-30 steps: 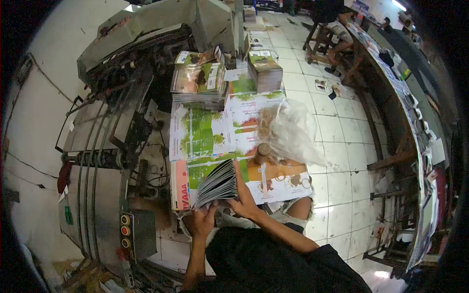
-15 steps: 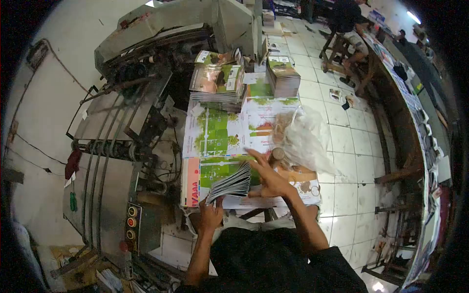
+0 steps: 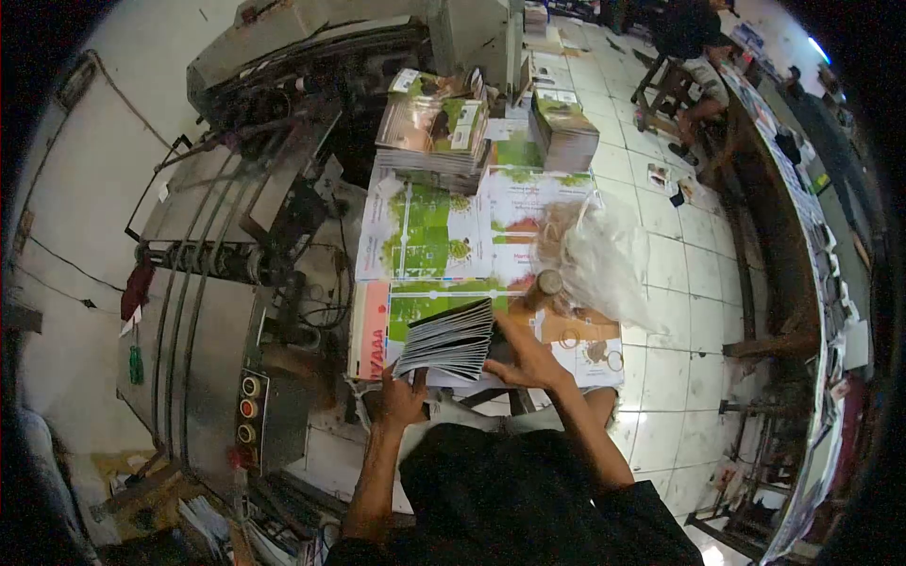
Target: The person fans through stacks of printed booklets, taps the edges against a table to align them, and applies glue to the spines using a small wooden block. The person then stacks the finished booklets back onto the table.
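Observation:
A fanned stack of thin booklets (image 3: 445, 341) stands on edge in front of me, their pale edges facing up. My left hand (image 3: 404, 398) is closed on its lower left corner. At the right end, my right hand (image 3: 530, 358) has its fingers behind the stack and its thumb in front, closed around that side; the fingertips are partly hidden. Beneath lie large printed sheets (image 3: 429, 231) in green and white. Beyond my right hand is a short round-topped cylinder (image 3: 548, 281), near a loose rubber band (image 3: 570, 338).
Two piles of glossy booklets, a left pile (image 3: 432, 127) and a right pile (image 3: 566, 132), stand at the table's back. A clear plastic bag (image 3: 604, 269) lies along the right edge. A machine with push buttons (image 3: 249, 408) is at left. Another person (image 3: 694, 57) sits far right.
My right hand has come in from spread fingers beside the stack to a grip on its right end. The stack looks wider and more fanned. The view has shifted slightly.

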A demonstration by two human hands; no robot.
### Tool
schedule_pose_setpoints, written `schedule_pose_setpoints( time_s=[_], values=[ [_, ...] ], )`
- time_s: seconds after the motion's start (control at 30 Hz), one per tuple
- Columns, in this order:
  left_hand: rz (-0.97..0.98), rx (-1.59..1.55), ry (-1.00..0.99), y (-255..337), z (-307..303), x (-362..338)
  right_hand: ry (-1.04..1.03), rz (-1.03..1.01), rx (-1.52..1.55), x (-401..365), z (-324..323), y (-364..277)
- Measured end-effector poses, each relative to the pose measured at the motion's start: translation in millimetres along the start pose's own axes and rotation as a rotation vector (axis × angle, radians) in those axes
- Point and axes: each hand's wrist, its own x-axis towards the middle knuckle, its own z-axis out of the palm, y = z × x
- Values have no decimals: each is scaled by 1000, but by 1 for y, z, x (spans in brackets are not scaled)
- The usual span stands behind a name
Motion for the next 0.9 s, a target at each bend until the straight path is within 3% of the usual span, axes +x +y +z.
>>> schedule_pose_setpoints(
  time_s=[0.07, 0.2, 0.27, 0.3, 0.37, 0.53, 0.6, 0.67, 0.7, 0.77, 0.8, 0.87, 0.9],
  values=[
    [94, -311, 211, -3, 6, -4, -28, 13, 20, -1, -3, -3],
    [80, -284, 215, 3, 2, -4, -36, 18, -5, 3, -2, -1],
    [-203, -296, 51, 20, -14, -6, 26, -57, 72, 5, -11, -17],
    [-205, -298, 50, 13, -8, -5, 23, -56, 71, 3, -18, -28],
    [-21, -274, 191, -5, 7, -1, 171, -61, 123, -1, -35, -52],
    [-12, -223, 141, -6, 1, -3, 408, -147, 23, -8, -70, -84],
    [25, -149, 165, -13, 5, -1, 212, -257, -125, -5, -79, -83],
    [214, -57, 294, -18, 8, -1, 172, -310, -186, 6, -82, -84],
    [208, -63, 300, -16, 4, 0, 116, -328, -265, 10, -83, -84],
    [309, -368, 233, -11, -6, 5, 46, -361, -349, 19, -88, -86],
    [300, -377, 249, -13, -4, 5, 7, -359, -374, 23, -92, -89],
    [535, -265, 374, -18, -1, 6, -41, -367, -399, 31, -99, -98],
    [528, -268, 383, -18, -2, 6, -75, -333, -408, 35, -102, -105]
  ],
)
